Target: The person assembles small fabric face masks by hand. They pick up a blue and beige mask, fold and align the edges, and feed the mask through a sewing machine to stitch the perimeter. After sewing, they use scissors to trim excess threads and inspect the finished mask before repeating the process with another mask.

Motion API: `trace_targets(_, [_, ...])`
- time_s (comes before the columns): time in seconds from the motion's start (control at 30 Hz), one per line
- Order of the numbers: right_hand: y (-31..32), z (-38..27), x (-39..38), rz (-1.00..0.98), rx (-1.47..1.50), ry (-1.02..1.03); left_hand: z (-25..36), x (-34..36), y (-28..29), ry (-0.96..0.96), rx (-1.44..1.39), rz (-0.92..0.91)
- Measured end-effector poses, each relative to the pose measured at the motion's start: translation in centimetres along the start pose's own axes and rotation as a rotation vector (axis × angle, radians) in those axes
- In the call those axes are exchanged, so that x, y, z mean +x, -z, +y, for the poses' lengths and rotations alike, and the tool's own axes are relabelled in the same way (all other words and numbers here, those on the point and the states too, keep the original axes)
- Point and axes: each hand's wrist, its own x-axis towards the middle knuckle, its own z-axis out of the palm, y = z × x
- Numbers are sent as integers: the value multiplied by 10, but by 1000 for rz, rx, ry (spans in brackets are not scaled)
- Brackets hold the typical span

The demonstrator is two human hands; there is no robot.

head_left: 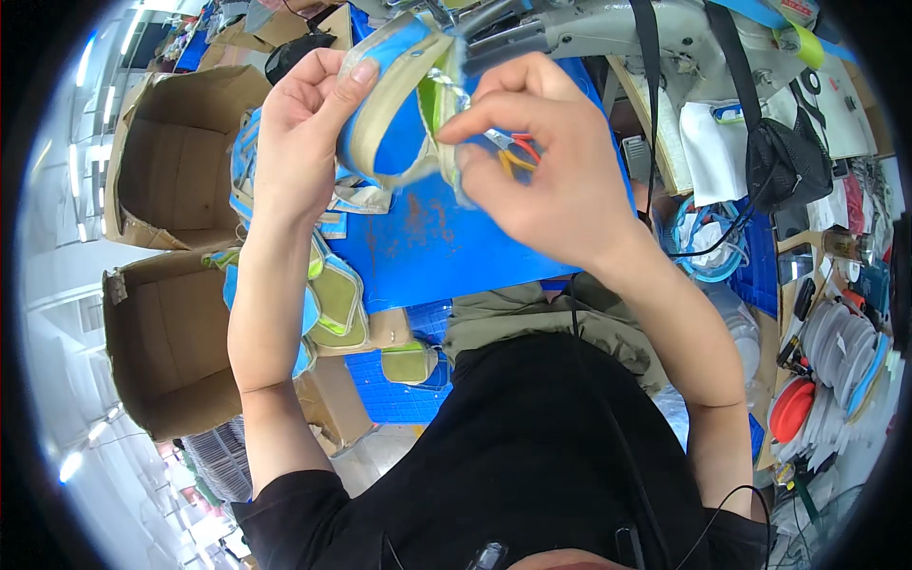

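Observation:
A curved strip of fabric (395,106), beige with blue and green parts, is stretched between my two hands above the blue tabletop (427,252). My left hand (312,128) grips its left side, the thumb pressed on top. At its right edge, my right hand (546,157) has its thumb and forefinger closed on the cloth. Small scissors (515,150) with red and orange handles show beside the right palm; whether they are held or lie behind the hand I cannot tell. The strip's far end is blurred near the sewing machine (598,30).
Two open cardboard boxes (176,214) stand at the left. Green and blue sewn pieces (337,304) hang off the table's left edge. A black bag (788,157) hangs at the right, above a blue basket (708,242). Thread spools or discs (841,347) crowd the far right.

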Motion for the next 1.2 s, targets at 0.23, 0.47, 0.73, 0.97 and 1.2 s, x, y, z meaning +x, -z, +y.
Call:
trace_targets(0.23, [-3,0,2,-119,-301,12,0,11,22,139,-69,-9])
trace_targets(0.47, [19,16,0,-16,-194,-234,-4,1,9,42,-19,20])
trace_targets(0.73, [1,20,13,-110,-52,-140,5,4,15,83,-29,-18])
trace_targets(0.97, [-7,34,8,-4,335,-463,-11,-7,3,263,-176,-40])
trace_targets(1.2, [2,27,-9,-64,714,-667,-18,-15,-34,503,-352,-70])
